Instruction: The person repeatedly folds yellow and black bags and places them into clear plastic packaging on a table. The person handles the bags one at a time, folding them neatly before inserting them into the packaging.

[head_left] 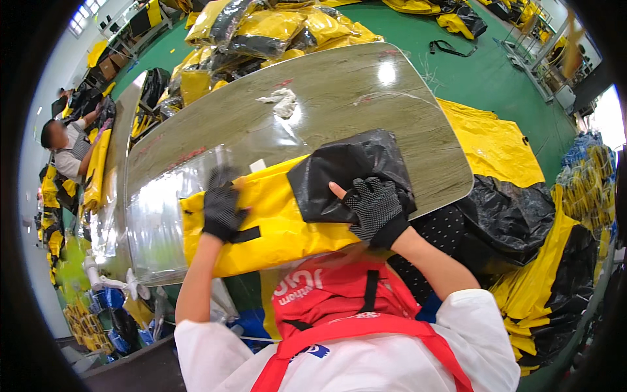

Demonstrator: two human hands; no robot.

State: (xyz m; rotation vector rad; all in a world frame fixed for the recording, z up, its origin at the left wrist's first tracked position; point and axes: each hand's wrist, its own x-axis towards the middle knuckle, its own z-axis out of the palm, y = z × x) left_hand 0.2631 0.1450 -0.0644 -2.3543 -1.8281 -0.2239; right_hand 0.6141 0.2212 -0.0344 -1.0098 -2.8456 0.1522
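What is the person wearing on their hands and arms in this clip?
Both the left hand and right hand wear black knit gloves; the right one shows a grid of small pale grip dots. Forearms are bare. Short white sleeves cover the upper arms.

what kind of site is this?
Likely a garment or bag workshop floor: heaps of yellow-and-black bagged fabric goods beyond the long wood-grain worktable, similar piles on the green floor, and another worker at a neighbouring bench.

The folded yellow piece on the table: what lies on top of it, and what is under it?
On the yellow piece rest the gloved left hand and a black folded part, pressed by the right hand. A clear plastic sheet shows beneath; the tabletop under it is covered.
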